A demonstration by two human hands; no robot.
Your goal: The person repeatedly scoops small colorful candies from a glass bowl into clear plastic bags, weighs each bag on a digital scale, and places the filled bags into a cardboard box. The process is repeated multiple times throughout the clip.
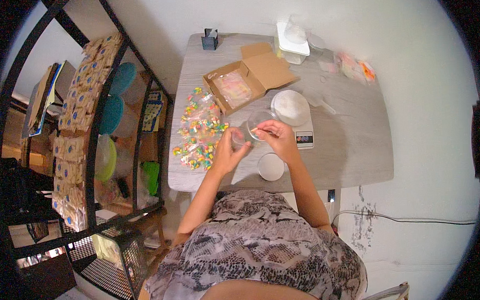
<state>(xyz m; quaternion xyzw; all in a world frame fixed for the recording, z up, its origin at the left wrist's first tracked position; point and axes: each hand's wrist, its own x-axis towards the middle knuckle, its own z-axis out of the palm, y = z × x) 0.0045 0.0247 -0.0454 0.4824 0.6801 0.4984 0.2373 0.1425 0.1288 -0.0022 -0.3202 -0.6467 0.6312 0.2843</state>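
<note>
My left hand [230, 148] is closed around a small clear plastic container [238, 137]. My right hand [278, 140] pinches a small pale piece [254, 130] between thumb and fingertips, over the rim of a clear round tub [261, 115]. Just behind that hand stands a white digital kitchen scale [304, 128] with a round white top [290, 107]. A round whitish lid [271, 166] lies near the table's front edge, between my forearms. Left of my left hand, clear bags with small multicoloured pieces [201, 129] are spread out.
An open cardboard box [233, 106] holds a clear packet. A white-lidded container [294, 49], a small black holder [210, 40] and plastic packets [354, 66] stand farther back on the grey table [362, 145]. A black-framed shelf [90, 155] with packed goods rises at left, above a black basket [105, 273].
</note>
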